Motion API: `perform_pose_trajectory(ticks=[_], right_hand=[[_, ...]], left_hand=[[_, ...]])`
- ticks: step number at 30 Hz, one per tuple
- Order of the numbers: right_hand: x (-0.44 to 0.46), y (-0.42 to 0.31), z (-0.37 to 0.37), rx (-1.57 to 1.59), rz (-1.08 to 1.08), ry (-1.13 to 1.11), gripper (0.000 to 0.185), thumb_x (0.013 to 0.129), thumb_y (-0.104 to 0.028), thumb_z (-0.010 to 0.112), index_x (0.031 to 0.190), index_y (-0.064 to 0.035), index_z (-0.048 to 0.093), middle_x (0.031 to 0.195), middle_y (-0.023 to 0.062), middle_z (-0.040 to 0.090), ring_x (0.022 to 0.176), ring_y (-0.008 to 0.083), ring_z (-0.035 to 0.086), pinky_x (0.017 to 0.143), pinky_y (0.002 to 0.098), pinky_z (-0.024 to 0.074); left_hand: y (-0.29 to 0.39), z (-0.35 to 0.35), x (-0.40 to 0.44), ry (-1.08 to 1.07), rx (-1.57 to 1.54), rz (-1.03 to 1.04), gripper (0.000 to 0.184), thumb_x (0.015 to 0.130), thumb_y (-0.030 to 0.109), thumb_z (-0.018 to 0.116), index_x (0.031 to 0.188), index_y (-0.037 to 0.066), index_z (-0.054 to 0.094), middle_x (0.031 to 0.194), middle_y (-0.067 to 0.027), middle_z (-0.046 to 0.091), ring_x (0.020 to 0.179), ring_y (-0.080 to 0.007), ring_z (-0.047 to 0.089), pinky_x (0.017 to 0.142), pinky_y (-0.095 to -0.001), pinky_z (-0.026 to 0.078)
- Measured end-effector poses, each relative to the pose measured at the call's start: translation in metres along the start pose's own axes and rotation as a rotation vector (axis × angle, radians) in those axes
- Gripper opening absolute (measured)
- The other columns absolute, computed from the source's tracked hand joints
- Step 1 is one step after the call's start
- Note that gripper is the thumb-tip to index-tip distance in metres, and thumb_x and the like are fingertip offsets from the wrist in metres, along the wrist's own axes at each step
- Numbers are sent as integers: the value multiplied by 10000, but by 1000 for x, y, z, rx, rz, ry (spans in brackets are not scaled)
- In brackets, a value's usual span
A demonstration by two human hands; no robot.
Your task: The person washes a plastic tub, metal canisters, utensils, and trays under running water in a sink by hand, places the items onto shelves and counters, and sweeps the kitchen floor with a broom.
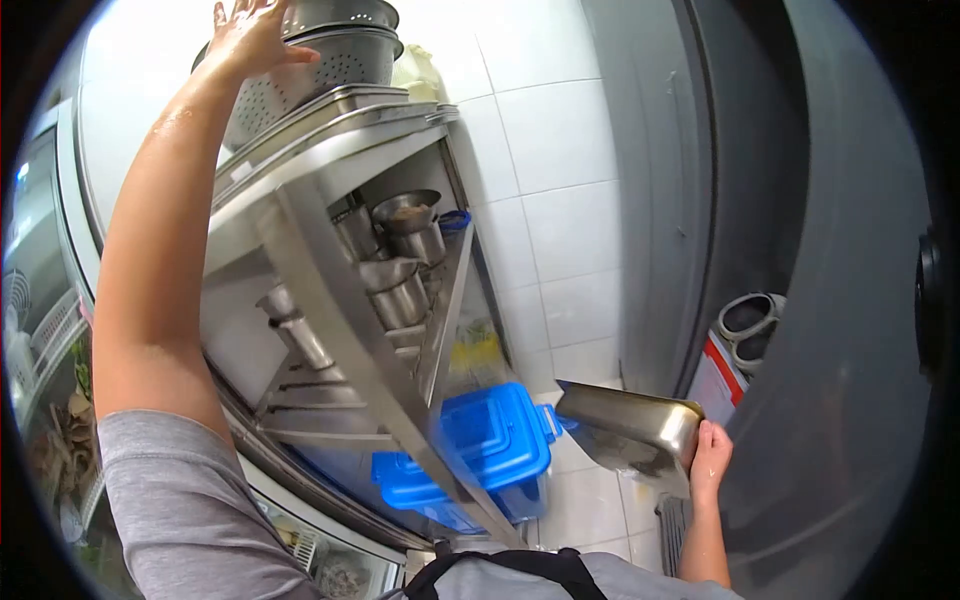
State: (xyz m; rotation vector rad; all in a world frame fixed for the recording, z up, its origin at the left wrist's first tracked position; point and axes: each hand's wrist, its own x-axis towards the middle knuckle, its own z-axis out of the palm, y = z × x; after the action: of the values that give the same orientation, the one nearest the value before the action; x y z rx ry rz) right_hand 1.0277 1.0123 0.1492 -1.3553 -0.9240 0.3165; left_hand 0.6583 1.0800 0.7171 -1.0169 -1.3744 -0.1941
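My left hand (252,42) is raised at the top left with its fingers spread. It overlaps the stacked metal colanders (350,62); I cannot tell whether it touches them. Under the colanders lie shallow metal trays (375,118) on top of the steel rack. Low on the right, my right hand (711,458) grips a rectangular stainless steel food pan (625,420) by one end. The pan is tilted, and its far end hangs near the blue bin's handle.
Metal pots (398,295) and a bowl (405,210) stand on the shelf of the steel rack (325,260). A blue lidded bin (490,440) sits on the floor. Grey doors (650,200) rise at the right, near a pair of shoes (748,318). Glass-fronted shelves (45,330) are at left.
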Motion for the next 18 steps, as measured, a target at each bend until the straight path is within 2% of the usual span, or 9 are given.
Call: perform_pose_trajectory(ticks=[1, 2, 4, 5, 6, 9, 12, 14, 18], right_hand=[[25, -4, 14, 51, -38, -42, 399, 898, -248, 535, 617, -38, 346, 579, -22, 329, 576, 85, 298, 510, 268, 282], [50, -5, 31, 72, -39, -60, 399, 898, -248, 535, 617, -38, 346, 579, -22, 329, 576, 85, 298, 510, 268, 282], [99, -10, 62, 335, -241, -134, 441, 919, -345, 493, 633, -36, 362, 605, -10, 344, 589, 86, 326, 526, 265, 286], [125, -20, 76, 293, -361, -100, 475, 924, -406, 454, 638, -37, 369, 618, -3, 355, 597, 90, 342, 534, 265, 291], [151, -33, 89, 254, -484, -62, 517, 928, -467, 414, 644, -37, 376, 631, 3, 365, 606, 94, 358, 541, 265, 296], [217, -80, 126, 363, -581, 97, 580, 923, -542, 343, 641, -37, 385, 628, 9, 374, 595, 107, 366, 554, 271, 319], [275, -128, 150, 484, -612, 204, 589, 928, -541, 330, 660, -30, 448, 641, -1, 421, 602, 108, 398, 569, 254, 342], [311, -159, 161, 531, -603, 273, 607, 917, -561, 338, 707, -25, 530, 662, -3, 470, 627, 101, 429, 571, 228, 341], [358, -235, 176, 731, -577, 236, 640, 865, -632, 382, 767, -36, 591, 699, -9, 514, 658, 97, 449, 603, 243, 365]], left_hand=[[-15, 90, 39, 526, -34, 143, 969, 614, 436, 770, 1405, 272, 237, 1393, -123, 323, 1281, -339, 309, 1021, -454, 312], [-11, 87, 48, 522, -6, 147, 969, 614, 436, 770, 1405, 272, 237, 1393, -123, 323, 1281, -339, 309, 1021, -454, 312], [-7, 79, 53, 101, -239, 164, 956, 613, 491, 755, 1396, 261, 257, 1322, -118, 425, 1244, -315, 371, 991, -420, 352], [-9, 86, 57, 170, -278, 189, 769, 696, 564, 660, 1327, 211, 397, 1144, -134, 561, 1105, -301, 514, 901, -415, 426], [-7, 92, 55, 154, -253, 180, 769, 696, 564, 660, 1327, 211, 397, 1144, -134, 561, 1105, -301, 514, 901, -415, 426], [1, 109, 39, 187, -211, 87, 598, 837, 597, 454, 1100, 76, 588, 930, -165, 636, 814, -341, 626, 732, -425, 489], [8, 103, 34, 12, -298, -186, 585, 836, 615, 441, 1104, 123, 608, 845, -146, 663, 835, -334, 634, 723, -407, 493], [-2, 121, 37, 226, -308, -299, 645, 796, 684, 413, 1071, 139, 620, 821, -128, 666, 846, -320, 629, 740, -406, 489], [-22, 108, 45, 313, -341, -530, 628, 759, 719, 423, 981, 184, 665, 860, -124, 668, 848, -317, 631, 738, -405, 476]])
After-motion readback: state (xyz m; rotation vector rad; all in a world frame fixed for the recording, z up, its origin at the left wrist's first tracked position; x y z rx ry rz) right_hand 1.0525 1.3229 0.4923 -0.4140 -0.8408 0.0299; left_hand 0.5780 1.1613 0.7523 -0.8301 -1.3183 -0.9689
